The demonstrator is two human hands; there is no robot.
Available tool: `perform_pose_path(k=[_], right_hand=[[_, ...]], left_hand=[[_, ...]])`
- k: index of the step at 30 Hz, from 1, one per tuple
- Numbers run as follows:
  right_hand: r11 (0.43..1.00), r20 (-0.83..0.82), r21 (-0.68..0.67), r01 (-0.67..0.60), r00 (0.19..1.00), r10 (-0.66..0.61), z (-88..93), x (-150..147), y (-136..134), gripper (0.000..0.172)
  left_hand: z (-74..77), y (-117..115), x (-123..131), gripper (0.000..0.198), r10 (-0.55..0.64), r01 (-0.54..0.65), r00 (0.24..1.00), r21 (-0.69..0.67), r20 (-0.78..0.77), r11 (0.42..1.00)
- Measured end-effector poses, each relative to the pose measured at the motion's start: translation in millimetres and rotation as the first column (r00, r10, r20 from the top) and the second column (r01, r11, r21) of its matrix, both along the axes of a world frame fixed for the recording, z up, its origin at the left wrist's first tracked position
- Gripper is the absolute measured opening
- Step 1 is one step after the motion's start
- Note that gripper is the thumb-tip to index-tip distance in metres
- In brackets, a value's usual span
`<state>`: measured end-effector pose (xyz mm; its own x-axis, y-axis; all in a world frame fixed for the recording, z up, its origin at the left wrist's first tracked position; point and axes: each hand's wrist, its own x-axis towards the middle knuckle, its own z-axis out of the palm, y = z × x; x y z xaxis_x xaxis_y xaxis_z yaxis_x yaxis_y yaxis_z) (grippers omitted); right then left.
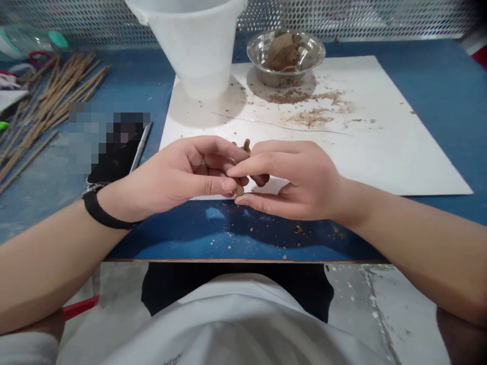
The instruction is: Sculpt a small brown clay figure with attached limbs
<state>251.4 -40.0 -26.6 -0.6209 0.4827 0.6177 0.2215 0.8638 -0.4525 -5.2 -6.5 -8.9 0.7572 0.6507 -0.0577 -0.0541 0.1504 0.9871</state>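
Counts: two hands, one brown piece, one bowl, one bucket, one sheet, one pen.

Left hand [182, 175] was curled, thumb and fingertips pinched onto a small brown piece [239, 189]. Right hand [297, 180] met it from the other side, fingers mostly straight, index over the piece and thumb under it. The piece sat between both sets of fingertips, with its ends poking out above and below. It was held over the near edge of the white sheet [380, 152], just above the blue table [437, 86]. Black watch strap [99, 210] on the left wrist.

On the sheet, at the far edge: one steel bowl [312, 50] with a brown lump [283, 53] in it, and one white bucket [201, 50] just beside it on the left. One thin stick [285, 125] lay across the middle of the sheet, with brown crumbs around it.

Left of the sheet: the pen [140, 147], then a loose bundle of sticks [49, 101], too many to count.

Edges: table front edge ran close under the wrists, and a perforated metal panel [342, 17] closed off the back. Open room: the right half of the sheet and the blue strip beyond it.
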Motion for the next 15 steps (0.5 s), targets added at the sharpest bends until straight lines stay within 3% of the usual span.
perform_pose_path(k=[9, 15], right_hand=[[0.997, 0.042, 0.043, 0.057, 0.997, -0.059, -1.3, -0.3, -0.8, 0.027], [0.999, 0.011, 0.031, 0.034, 0.999, -0.035, -0.7, -0.4, 0.1, 0.022]], left_hand=[[-4.2, -0.7, 2.0, 0.027, 0.029, -0.028, 0.999, -0.01, 0.025, 1.0], [-3.5, 0.3, 1.8, 0.025, -0.012, 0.013, 0.999, -0.012, 0.033, 1.0]])
